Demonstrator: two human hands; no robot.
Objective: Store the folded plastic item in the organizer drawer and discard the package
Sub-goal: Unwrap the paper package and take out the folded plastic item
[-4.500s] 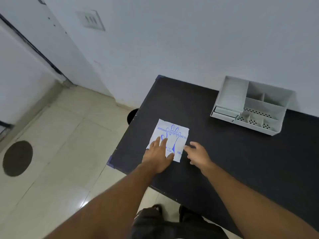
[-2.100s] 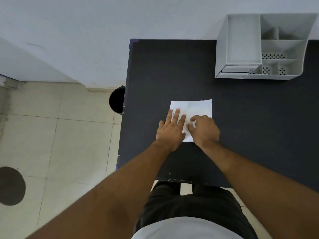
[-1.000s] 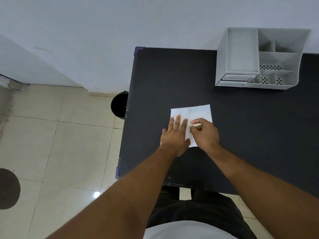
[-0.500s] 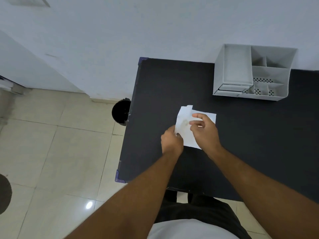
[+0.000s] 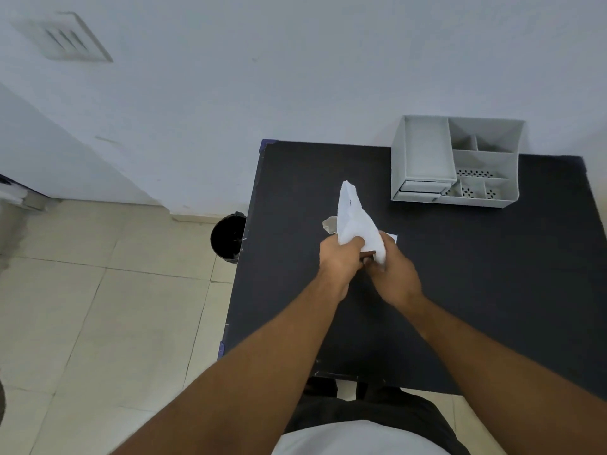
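Note:
A white paper package (image 5: 353, 215) stands lifted off the black table (image 5: 460, 274), pointing up and away from me. My left hand (image 5: 341, 259) grips its lower left part. My right hand (image 5: 392, 274) holds its lower right edge, fingers pinched at the bottom. A pale, crumpled bit of plastic (image 5: 329, 224) shows at the package's left side. The grey desk organizer (image 5: 456, 159) sits at the table's far right against the wall, with its small drawer (image 5: 418, 187) at the front left pushed in.
A black bin (image 5: 227, 238) stands on the tiled floor just left of the table's left edge. The white wall runs behind the table. My legs are close against the table's near edge.
The package lay flat on the table under both hands; now both hands have raised it upright off the surface, and a bit of plastic shows at its side.

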